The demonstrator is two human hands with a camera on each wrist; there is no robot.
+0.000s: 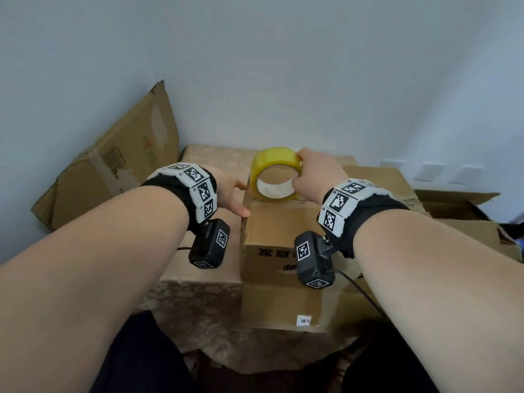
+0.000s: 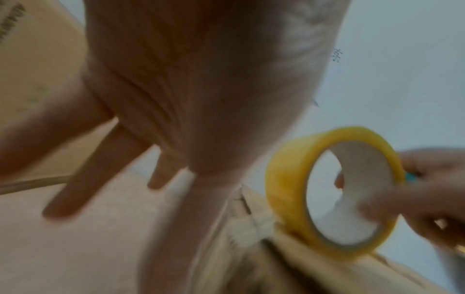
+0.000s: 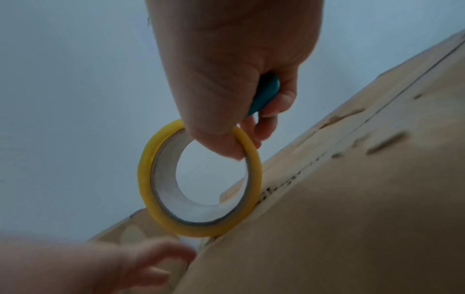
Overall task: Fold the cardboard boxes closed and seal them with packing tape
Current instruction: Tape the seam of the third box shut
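Note:
A closed brown cardboard box (image 1: 278, 228) stands in front of me. On its far top edge, upright, is a yellow roll of packing tape (image 1: 272, 160). My right hand (image 1: 317, 174) grips the roll (image 3: 144, 179), thumb inside the core and fingers outside, and also clasps a small teal object (image 3: 265, 93) in the palm. My left hand (image 1: 229, 191) is at the box's left top edge, fingers spread and thumb touching the cardboard. In the right wrist view its fingers (image 3: 161, 254) lie next to a short white strip of tape (image 3: 191, 242) below the roll.
A flattened carton (image 1: 113, 165) leans on the wall at the left. Open cardboard boxes (image 1: 453, 205) stand at the right. The box rests on other cartons on a table with a patterned cloth (image 1: 198, 316). A pale wall is close behind.

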